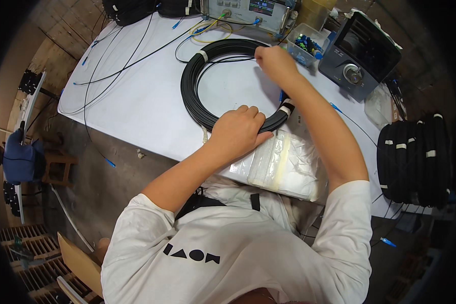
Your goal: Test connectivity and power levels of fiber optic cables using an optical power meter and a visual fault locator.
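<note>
- While lying on the white desk [152, 96], the black cable coil [190, 91] is being handled.
- Left hand [238, 131] is clamping the coil's near arc.
- Right hand [274, 62] is pinching the far arc.

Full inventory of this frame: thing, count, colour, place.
cable coil: 1, black with white tape bands, centre of table
white table: 1, under the coil
loose cables: several, thin black with blue connectors, left part of table
yellow cable: 1, by the instrument at the far edge
bench instrument: 1, pale grey with a display, far edge
grey device: 1, with screen and round knob, far right
clear box: 1, holds small blue and green parts, beside the grey device
plastic bags: a stack, clear, near edge
stacked coils: several, black, taped white, right
other person: 1, blue top, far left
left hand: pressing on the coil's near side
right hand: pinching the coil's far side
</note>
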`<state>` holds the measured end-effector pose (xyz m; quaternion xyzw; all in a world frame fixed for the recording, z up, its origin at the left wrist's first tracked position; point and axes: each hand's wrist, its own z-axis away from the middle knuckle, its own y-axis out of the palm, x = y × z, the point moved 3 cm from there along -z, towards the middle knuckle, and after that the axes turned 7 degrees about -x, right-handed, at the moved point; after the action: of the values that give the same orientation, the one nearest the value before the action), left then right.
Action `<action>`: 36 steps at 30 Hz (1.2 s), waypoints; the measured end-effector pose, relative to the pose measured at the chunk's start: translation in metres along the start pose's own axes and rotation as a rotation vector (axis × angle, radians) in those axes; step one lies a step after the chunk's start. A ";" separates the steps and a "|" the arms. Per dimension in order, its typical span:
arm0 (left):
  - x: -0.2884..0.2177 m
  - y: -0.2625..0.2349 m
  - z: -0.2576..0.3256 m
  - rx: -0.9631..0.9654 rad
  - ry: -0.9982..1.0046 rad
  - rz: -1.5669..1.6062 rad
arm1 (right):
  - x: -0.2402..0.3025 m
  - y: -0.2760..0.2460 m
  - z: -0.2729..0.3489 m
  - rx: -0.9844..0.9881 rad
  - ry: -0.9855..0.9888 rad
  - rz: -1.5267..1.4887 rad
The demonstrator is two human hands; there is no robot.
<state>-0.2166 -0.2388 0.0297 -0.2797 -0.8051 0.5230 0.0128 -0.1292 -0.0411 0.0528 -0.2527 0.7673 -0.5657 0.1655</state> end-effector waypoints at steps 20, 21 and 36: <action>-0.002 -0.003 -0.002 0.035 -0.079 0.014 | -0.069 0.020 0.000 0.269 0.340 -0.200; -0.001 -0.003 -0.001 0.034 -0.080 0.012 | -0.069 0.022 -0.004 0.295 0.366 -0.175; 0.004 -0.010 -0.002 0.118 -0.045 0.029 | -0.085 0.018 0.008 0.331 0.364 -0.479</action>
<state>-0.2236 -0.2382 0.0381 -0.2785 -0.7688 0.5756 0.0036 -0.0588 0.0061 0.0300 -0.2906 0.6010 -0.7410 -0.0730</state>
